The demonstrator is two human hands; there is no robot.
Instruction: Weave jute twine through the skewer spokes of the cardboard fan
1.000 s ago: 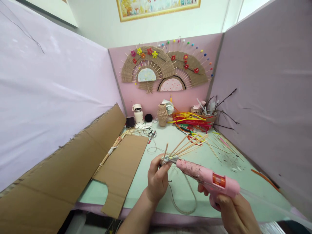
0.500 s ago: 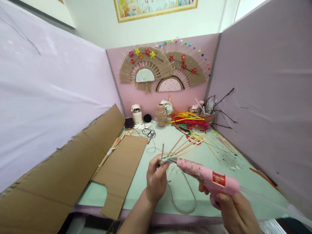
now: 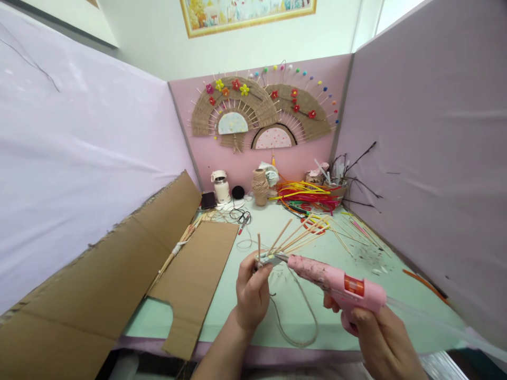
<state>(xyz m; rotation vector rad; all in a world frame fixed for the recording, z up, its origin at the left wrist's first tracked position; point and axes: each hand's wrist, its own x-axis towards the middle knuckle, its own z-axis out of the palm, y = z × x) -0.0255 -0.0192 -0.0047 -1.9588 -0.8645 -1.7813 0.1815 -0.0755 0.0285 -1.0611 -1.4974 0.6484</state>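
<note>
A small pale base with several thin wooden sticks [image 3: 303, 236] fanning out of it is pinched in my left hand [image 3: 253, 290], thumb on the near side. My right hand [image 3: 380, 335] is wrapped round the handle of a pink glue gun [image 3: 336, 279], whose front is stained brown. The metal nozzle points left and meets, or nearly meets, the base where the sticks come out; I cannot tell whether it touches. A clear glue stick [image 3: 420, 311] runs out of the gun's back. Below the base hangs or lies a loop of twine [image 3: 295, 343].
Cardboard pieces [image 3: 198, 269] lie and lean at the left. Along the back stand a white bottle [image 3: 221, 187], a twine spool [image 3: 260, 188] and coloured pipe cleaners [image 3: 309, 195]. Loose sticks [image 3: 366, 232] and a pot of twigs [image 3: 336, 187] are at the right. Decorated fans [image 3: 233, 100] hang behind.
The nozzle has shifted slightly relative to the base, and its metal tip shows more. The view has moved slightly. Both hands keep their hold.
</note>
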